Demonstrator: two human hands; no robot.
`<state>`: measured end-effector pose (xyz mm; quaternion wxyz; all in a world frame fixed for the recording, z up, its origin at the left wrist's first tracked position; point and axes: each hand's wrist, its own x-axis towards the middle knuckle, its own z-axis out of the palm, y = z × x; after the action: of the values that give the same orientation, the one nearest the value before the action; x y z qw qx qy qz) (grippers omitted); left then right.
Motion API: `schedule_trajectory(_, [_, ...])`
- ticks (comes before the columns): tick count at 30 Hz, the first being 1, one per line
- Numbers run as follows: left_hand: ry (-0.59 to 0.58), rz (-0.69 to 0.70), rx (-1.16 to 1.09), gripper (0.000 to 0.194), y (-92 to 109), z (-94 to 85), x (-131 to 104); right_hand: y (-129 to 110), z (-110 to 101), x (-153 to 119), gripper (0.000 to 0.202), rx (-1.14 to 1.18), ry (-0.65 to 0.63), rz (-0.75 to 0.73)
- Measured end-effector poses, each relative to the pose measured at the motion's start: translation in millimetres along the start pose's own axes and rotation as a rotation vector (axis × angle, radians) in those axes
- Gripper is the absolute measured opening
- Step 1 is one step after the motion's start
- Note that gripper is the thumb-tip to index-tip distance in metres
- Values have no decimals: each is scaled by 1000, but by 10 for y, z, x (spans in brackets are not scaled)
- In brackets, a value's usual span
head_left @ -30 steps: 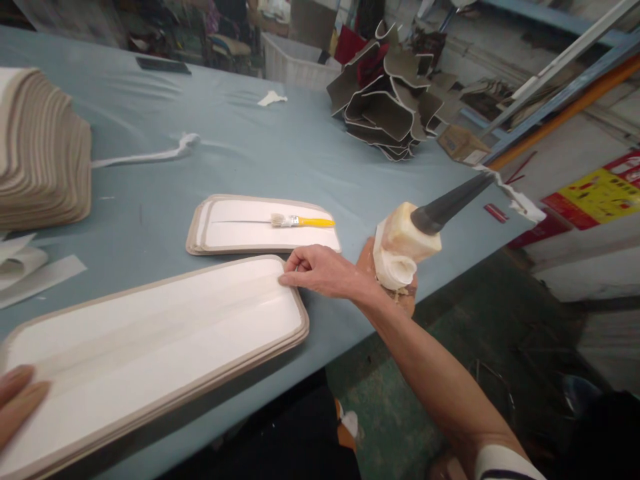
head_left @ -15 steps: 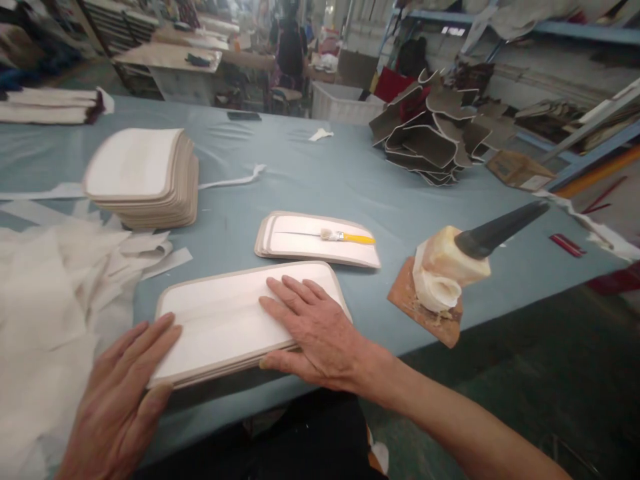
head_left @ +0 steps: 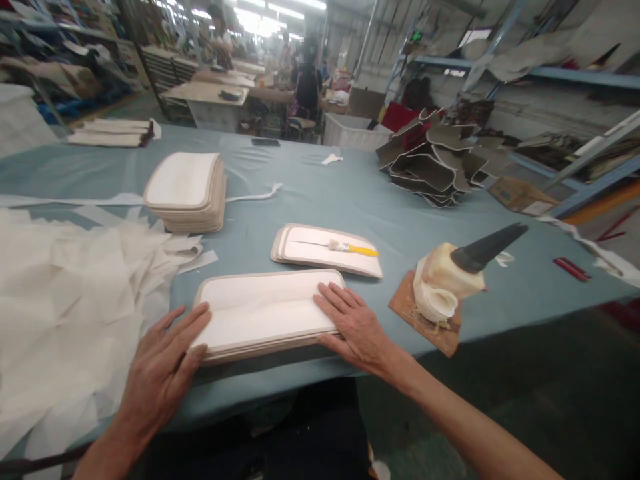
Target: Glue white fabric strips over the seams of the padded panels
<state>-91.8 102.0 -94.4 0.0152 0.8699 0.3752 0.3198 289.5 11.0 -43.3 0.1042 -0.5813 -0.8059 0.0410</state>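
A stack of white rounded panels with beige edges lies near the front edge of the table. My left hand rests on its left end, fingers extended and slightly apart. At its right end, my right hand lies flat on the top panel, thumb along the front side. Just behind is a smaller pile of panels, bearing a yellow-handled brush. To the right, a pale glue container with a black cone-shaped part stands on a brown board.
White fabric pieces cover the table's left side. Behind them stands a taller panel stack. Dark curved pieces are heaped at the back right, beside a cardboard box. A person is in the background.
The view has tilted up and shifted left. My right hand has slid toward the right end of the top panel, while my left hand stays at the left end.
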Motion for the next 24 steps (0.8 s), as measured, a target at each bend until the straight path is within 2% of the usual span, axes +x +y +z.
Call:
schedule_trajectory(5, [58, -7, 78, 34, 171, -211, 120, 5, 32, -1, 72, 13, 30, 8])
schedule_trajectory(8, [100, 6, 108, 30, 366, -331, 449, -3, 26, 1, 72, 19, 33, 5])
schedule_trajectory(10, [47, 25, 116, 37, 511, -308, 789, -7, 19, -1, 72, 14, 32, 3])
schedule_trajectory(13, [-159, 106, 133, 54, 669, -71, 1329, -12, 5, 0, 71, -7, 29, -1])
schedule_trajectory(14, [-264, 157, 124, 59, 692, 47, 1476, -12, 2, 2, 71, -14, 27, -4])
schedule_trajectory(16, [-349, 211, 104, 62, 692, 291, 1676, -9, 6, 9, 70, -25, 23, -10])
schedule_trajectory(18, [-403, 235, 95, 65, 656, 495, 1747, 1, 26, 15, 71, -27, 18, -14])
schedule_trajectory(20, [-436, 248, 88, 67, 614, 624, 1728, 15, 50, 14, 72, -23, 13, -20])
schedule_trajectory(24, [-450, 252, 74, 65, 577, 696, 1645, 32, 2, -4, 74, -4, -5, -20])
